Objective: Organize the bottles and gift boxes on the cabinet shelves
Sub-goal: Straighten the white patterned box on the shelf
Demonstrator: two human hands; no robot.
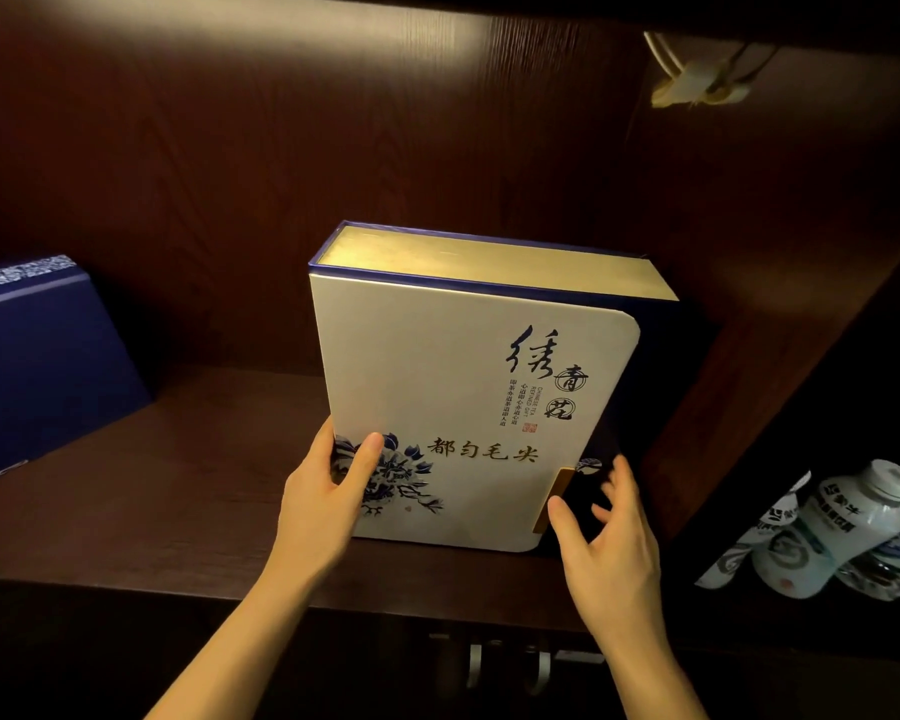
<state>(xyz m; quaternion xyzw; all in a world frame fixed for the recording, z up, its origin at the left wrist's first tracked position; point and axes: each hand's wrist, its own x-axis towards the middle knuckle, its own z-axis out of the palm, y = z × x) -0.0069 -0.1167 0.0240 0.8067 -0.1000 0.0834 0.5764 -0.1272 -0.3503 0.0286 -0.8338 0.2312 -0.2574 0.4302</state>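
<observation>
While the white gift box (468, 407) stands on the shelf (178, 511): left hand (323, 501) gripping it, right hand (609, 543) fingers spread.

You look into a dark brown wooden cabinet (230, 148) with visible grain. A warm light falls from above on its back panel (385, 96). The shelf board (152, 511) is dark, and a side wall (775, 252) closes it on the right.

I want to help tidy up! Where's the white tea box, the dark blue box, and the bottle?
white tea box (437, 387): head view, its white front cover.
dark blue box (42, 366): head view, its blue face, far left.
bottle (822, 532): head view, its label.
</observation>
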